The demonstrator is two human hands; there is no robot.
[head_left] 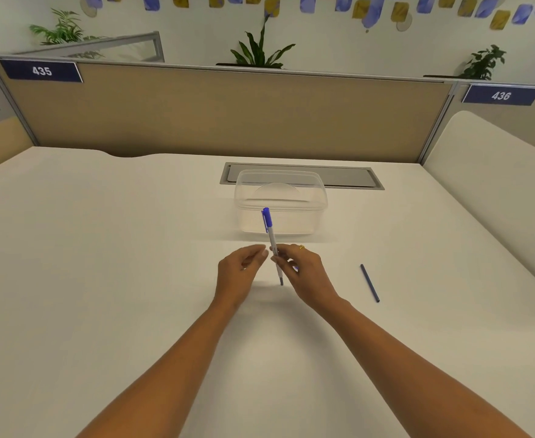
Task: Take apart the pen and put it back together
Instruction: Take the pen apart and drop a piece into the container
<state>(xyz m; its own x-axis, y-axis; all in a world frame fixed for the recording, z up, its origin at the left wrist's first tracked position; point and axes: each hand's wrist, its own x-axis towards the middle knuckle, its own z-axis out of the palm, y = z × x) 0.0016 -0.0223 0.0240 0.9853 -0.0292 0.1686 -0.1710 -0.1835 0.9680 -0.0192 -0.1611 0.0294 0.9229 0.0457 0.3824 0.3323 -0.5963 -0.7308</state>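
Blue-capped white pen [271, 238] near-upright; thin dark-blue rod [370, 282] flat, rightward.

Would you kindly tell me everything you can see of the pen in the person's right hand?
The pen is slim, with a white barrel that looks plastic, a blue clipped cap on its upper end and a short dark tip below. It stands nearly upright, top leaning slightly left, before the clear container. The right hand pinches its barrel about midway; the left hand hovers close beside, apparently not touching. Whether the lower tip meets the desk cannot be told.
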